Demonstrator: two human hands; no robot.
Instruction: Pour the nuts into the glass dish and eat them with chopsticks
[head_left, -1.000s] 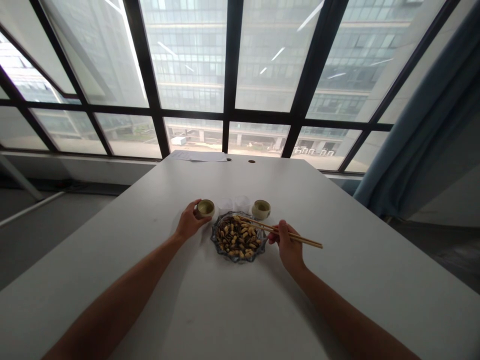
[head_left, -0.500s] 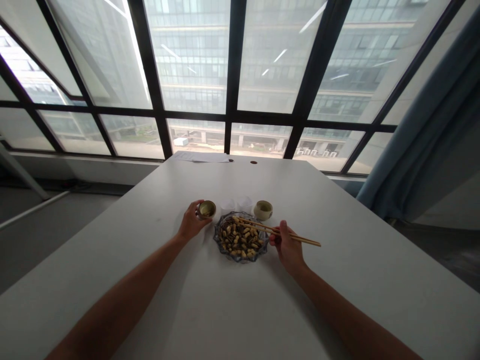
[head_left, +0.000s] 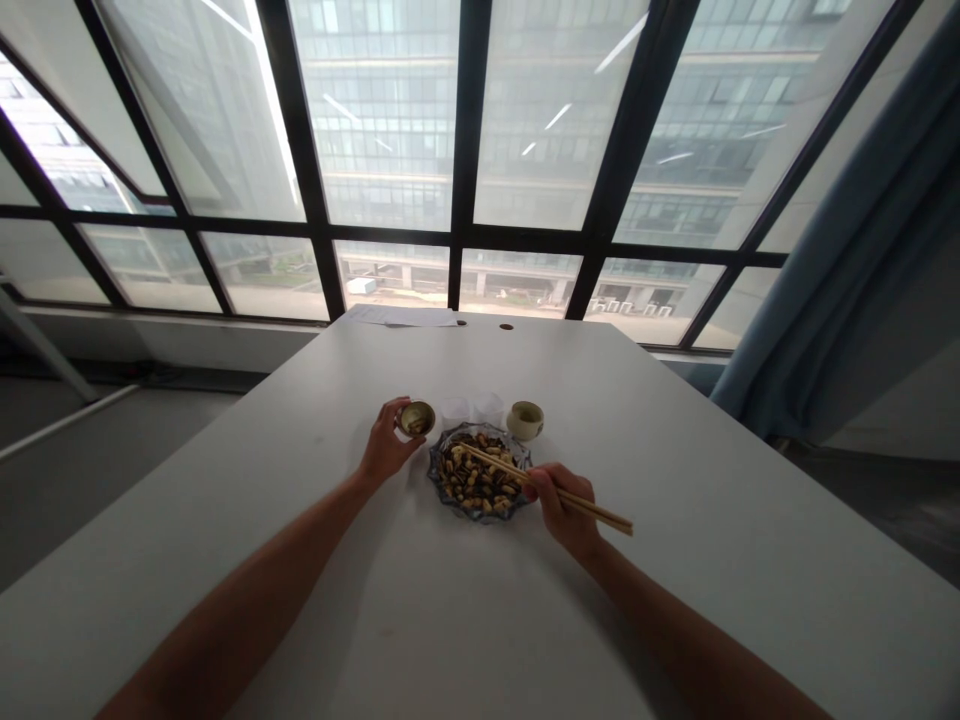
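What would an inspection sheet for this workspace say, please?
Surface: white tabletop, two holes near far edge.
Main items: scalloped clear glass bowl holding peanuts; small round olive cup standing beyond it, right.
Clutter: white paper sheets; two pale translucent items between cups, unclear.
Hands: left hand has its grip on a second olive cup; right hand holds light wooden chopsticks, tips over the bowl.
Cables: nothing seen on the tabletop.
Surroundings: dark-framed windows; blue fabric curtain, right.
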